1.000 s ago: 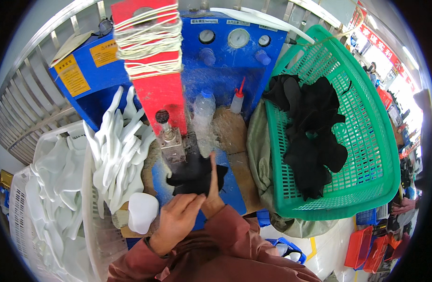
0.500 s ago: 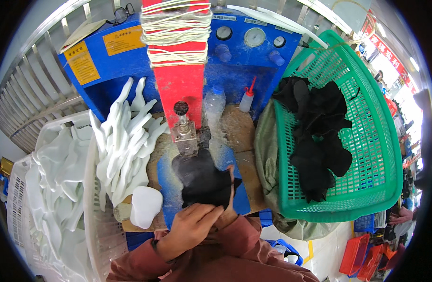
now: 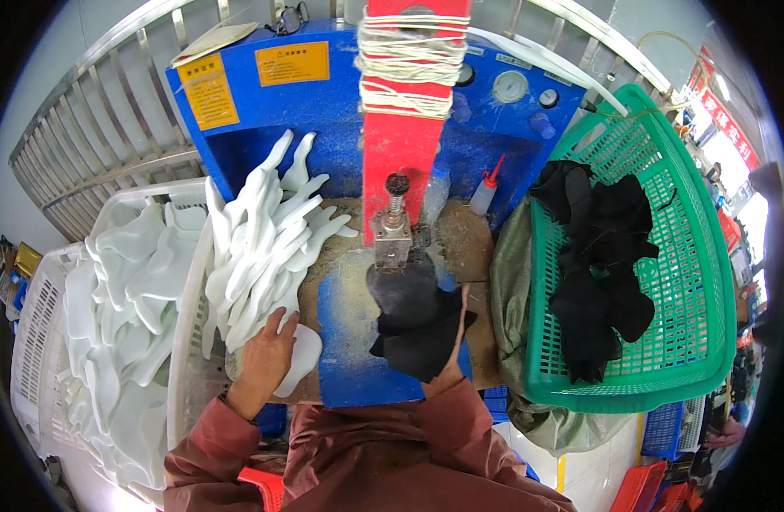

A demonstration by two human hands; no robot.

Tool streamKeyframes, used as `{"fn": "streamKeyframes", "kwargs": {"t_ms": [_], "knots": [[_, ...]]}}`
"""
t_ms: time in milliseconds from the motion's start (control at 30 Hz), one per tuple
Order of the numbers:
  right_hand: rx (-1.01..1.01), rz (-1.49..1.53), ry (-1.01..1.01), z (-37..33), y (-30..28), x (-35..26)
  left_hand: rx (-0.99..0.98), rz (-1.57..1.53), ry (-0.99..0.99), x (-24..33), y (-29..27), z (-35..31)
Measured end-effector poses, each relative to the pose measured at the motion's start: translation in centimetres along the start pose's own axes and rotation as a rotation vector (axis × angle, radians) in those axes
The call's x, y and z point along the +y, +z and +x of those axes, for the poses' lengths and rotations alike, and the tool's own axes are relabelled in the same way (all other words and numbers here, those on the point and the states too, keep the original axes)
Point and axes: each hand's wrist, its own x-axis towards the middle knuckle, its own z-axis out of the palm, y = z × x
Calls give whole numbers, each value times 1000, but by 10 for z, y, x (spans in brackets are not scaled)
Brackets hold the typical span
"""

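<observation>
My left hand (image 3: 267, 358) rests with its fingers apart on the near end of a pile of white, foam-like curved pieces (image 3: 268, 243). Just right of it lies a single rounded white piece (image 3: 301, 358), partly under that hand. A floppy black cloth-like piece (image 3: 418, 328) sits over the blue board (image 3: 345, 375), its far end under the metal head (image 3: 392, 239) of the machine. My right hand (image 3: 448, 375) holds this piece at its near right side; one finger stretches up along the edge, and the black material hides most of the other fingers.
A red machine arm (image 3: 396, 162) wound with pale cord rises before a blue housing with gauges. A white basket (image 3: 187, 341) of white pieces stands left. On the right, a green basket (image 3: 716, 341) holds black pieces. A red-tipped bottle (image 3: 483, 196) stands behind the board.
My left hand has left the black piece and moved left onto the white pieces. My right hand stays at the black piece's right edge. The whole view has shifted.
</observation>
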Motion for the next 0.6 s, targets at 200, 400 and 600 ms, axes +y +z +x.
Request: {"fn": "streamKeyframes", "kwargs": {"t_ms": [200, 400, 600], "knots": [[-62, -7, 87, 11, 6, 17, -135, 84, 42, -22, 22, 12], [22, -21, 132, 9, 5, 16, 33, 74, 245, -30, 27, 9], [-155, 48, 115, -10, -17, -1, 115, -164, 212, -17, -25, -1]]}}
